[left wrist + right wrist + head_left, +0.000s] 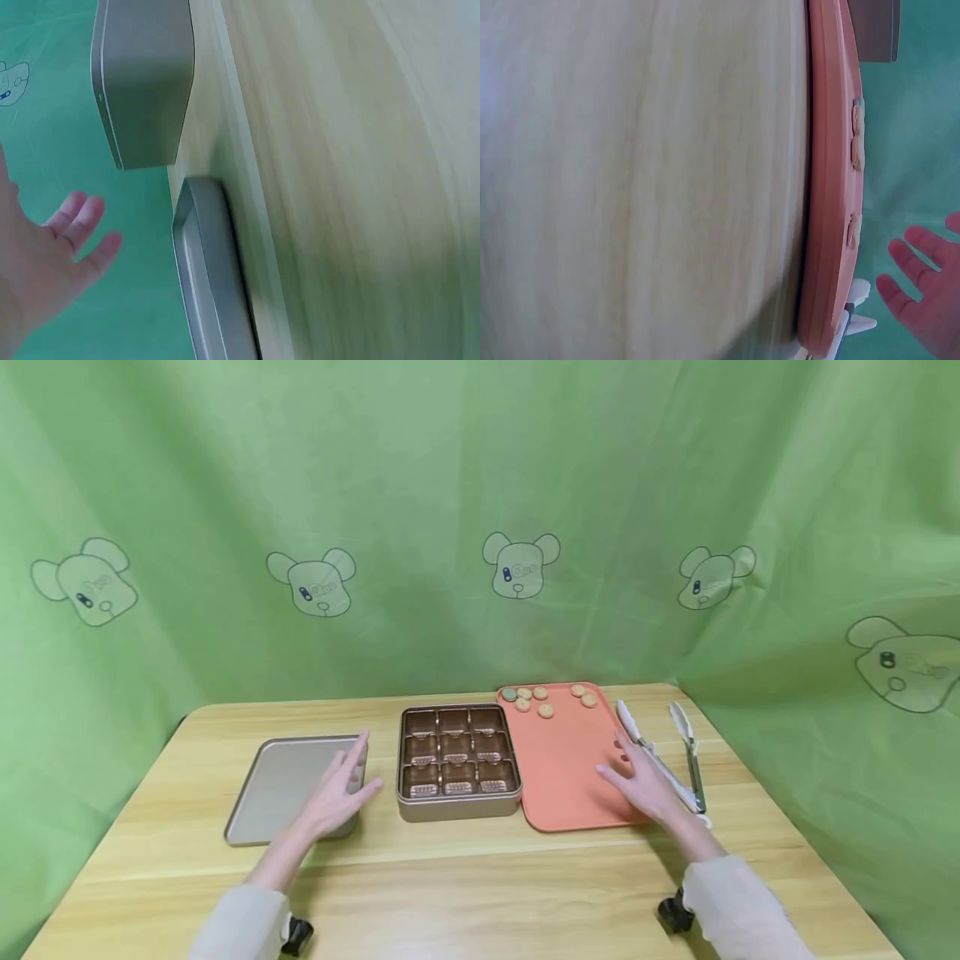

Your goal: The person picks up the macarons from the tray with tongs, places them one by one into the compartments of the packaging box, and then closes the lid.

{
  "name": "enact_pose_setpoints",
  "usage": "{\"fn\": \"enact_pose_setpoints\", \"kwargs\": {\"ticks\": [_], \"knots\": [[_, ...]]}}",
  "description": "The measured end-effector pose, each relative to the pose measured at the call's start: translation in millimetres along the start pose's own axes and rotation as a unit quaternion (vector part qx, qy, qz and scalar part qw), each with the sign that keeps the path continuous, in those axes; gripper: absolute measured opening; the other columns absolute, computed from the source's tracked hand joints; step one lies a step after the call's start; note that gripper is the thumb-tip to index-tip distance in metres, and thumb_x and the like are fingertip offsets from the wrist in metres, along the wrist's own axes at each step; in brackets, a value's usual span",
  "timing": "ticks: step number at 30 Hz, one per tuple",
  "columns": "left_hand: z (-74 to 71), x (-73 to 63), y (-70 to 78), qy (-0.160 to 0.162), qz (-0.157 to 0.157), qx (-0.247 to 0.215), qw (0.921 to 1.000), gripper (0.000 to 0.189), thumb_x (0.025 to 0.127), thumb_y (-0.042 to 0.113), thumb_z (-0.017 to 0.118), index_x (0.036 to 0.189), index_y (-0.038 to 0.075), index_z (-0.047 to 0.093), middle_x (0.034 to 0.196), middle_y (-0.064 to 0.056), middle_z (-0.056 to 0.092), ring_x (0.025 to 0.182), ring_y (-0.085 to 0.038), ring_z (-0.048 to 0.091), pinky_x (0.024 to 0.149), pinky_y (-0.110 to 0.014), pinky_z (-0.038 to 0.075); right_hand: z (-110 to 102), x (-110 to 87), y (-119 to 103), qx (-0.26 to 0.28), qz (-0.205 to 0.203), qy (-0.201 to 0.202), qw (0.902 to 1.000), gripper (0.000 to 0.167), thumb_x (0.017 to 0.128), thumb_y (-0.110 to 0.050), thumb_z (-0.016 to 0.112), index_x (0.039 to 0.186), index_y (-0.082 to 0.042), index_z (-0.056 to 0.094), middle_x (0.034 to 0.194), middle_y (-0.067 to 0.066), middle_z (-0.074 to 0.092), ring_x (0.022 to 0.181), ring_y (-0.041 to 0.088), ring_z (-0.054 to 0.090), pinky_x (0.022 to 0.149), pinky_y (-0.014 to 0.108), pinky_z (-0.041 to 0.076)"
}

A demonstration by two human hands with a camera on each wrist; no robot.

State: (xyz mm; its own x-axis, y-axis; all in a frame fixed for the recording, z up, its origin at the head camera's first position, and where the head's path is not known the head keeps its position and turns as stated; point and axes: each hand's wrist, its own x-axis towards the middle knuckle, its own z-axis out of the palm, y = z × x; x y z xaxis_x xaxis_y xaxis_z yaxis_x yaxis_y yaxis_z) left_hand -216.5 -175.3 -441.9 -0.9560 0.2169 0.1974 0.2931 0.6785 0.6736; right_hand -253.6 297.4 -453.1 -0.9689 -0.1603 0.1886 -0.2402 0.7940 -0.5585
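Note:
My left hand hovers over the right side of a shallow metal lid, fingers spread and holding nothing. In the left wrist view its fingers are above the lid's level. Between the hands stands a metal tin with a brown insert of several square compartments, all bare. My right hand is held over the right part of an orange tray, fingers apart, with nothing in it. Several small round cookies lie at the tray's far end, one of them greenish.
Beside the tray's right edge lie a pair of tongs with pale tips and another long white-tipped utensil, partly behind the right hand. The wooden table ends against a green curtain at the back and sides.

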Motion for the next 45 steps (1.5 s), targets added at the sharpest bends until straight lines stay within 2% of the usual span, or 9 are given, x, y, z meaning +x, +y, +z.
{"fn": "enact_pose_setpoints", "kwargs": {"ticks": [2,5,11,18,24,29,35,41,45], "knots": [[3.9,3.3,2.3,-0.015,0.005,-0.013,0.9998,0.078,0.087,0.032,0.057,0.147,0.015,0.01,0.112,-0.022,0.047,0.089,-0.03,0.052,0.071,-0.041,0.049,-1.4,-0.7,2.4,0.006,0.009,0.012,0.9999,0.077,0.089,-0.038,0.055,0.147,-0.009,0.013,0.133,0.026,0.041,0.114,0.043,0.045,0.091,0.059,0.038],[10.2,8.2,5.1,-0.044,-0.001,-0.027,0.9987,0.083,0.085,0.032,0.061,0.148,0.014,0.008,0.11,-0.021,0.048,0.085,-0.026,0.051,0.069,-0.033,0.047,-3.4,-2.1,6.6,0.014,0.018,0.028,0.9993,0.076,0.089,-0.039,0.054,0.147,-0.013,0.012,0.128,0.024,0.044,0.108,0.04,0.048,0.086,0.056,0.041],[24.0,15.9,5.6,-0.081,-0.03,-0.03,0.9958,0.091,0.081,0.033,0.066,0.148,0.014,0.007,0.11,-0.018,0.048,0.076,-0.016,0.048,0.063,-0.026,0.045,-10.4,-4.6,14.7,0.027,0.031,0.05,0.9979,0.075,0.089,-0.038,0.054,0.142,0.003,0.021,0.123,0.027,0.047,0.103,0.04,0.049,0.084,0.053,0.043],[36.6,18.9,4.7,-0.07,-0.032,-0.033,0.9965,0.095,0.077,0.041,0.068,0.148,0.02,0.008,0.118,-0.027,0.047,0.081,-0.028,0.054,0.068,-0.044,0.05,-21.1,-10.6,25.0,-0.009,0.054,0.064,0.9965,0.078,0.09,-0.045,0.051,0.143,0.003,0.019,0.124,0.026,0.05,0.1,0.039,0.054,0.081,0.054,0.044],[42.5,19.6,2.0,-0.062,-0.02,-0.031,0.9974,0.094,0.075,0.045,0.069,0.147,0.023,0.013,0.113,-0.025,0.046,0.066,-0.017,0.048,0.055,-0.033,0.046,-30.5,-13.7,37.3,-0.032,0.06,0.064,0.9957,0.08,0.09,-0.047,0.049,0.144,0.0,0.015,0.125,0.025,0.049,0.098,0.04,0.055,0.076,0.054,0.045],[43.4,22.9,2.3,-0.064,-0.033,-0.025,0.9971,0.096,0.072,0.043,0.073,0.147,0.022,0.017,0.112,-0.023,0.046,0.072,-0.019,0.049,0.063,-0.036,0.048,-37.2,-16.7,47.9,-0.066,0.081,0.065,0.9924,0.083,0.088,-0.05,0.049,0.146,-0.003,0.011,0.12,0.026,0.049,0.096,0.042,0.054,0.069,0.053,0.046],[41.2,22.0,2.5,-0.06,-0.045,-0.032,0.9967,0.098,0.07,0.037,0.076,0.147,0.019,0.018,0.113,-0.025,0.045,0.072,-0.019,0.046,0.06,-0.031,0.045,-39.4,-18.7,59.4,-0.092,0.109,0.06,0.988,0.084,0.086,-0.054,0.05,0.144,-0.002,0.018,0.104,0.025,0.047,0.086,0.038,0.05,0.06,0.046,0.045],[41.3,23.2,4.4,-0.057,-0.048,-0.037,0.9965,0.101,0.069,0.037,0.077,0.147,0.018,0.017,0.116,-0.027,0.044,0.082,-0.024,0.05,0.076,-0.045,0.049,-40.5,-23.0,71.0,-0.109,0.153,0.031,0.9817,0.095,0.084,-0.061,0.046,0.145,0.0,0.005,0.12,0.039,0.033,0.101,0.051,0.041,0.071,0.061,0.042],[42.8,25.5,5.7,-0.059,-0.043,-0.042,0.9964,0.103,0.067,0.037,0.078,0.147,0.016,0.017,0.117,-0.028,0.045,0.093,-0.031,0.051,0.087,-0.054,0.045,-41.0,-28.0,76.2,-0.098,0.186,0.003,0.9776,0.103,0.082,-0.064,0.046,0.143,0.005,0.0,0.121,0.046,0.024,0.103,0.056,0.035,0.074,0.065,0.04]]}}
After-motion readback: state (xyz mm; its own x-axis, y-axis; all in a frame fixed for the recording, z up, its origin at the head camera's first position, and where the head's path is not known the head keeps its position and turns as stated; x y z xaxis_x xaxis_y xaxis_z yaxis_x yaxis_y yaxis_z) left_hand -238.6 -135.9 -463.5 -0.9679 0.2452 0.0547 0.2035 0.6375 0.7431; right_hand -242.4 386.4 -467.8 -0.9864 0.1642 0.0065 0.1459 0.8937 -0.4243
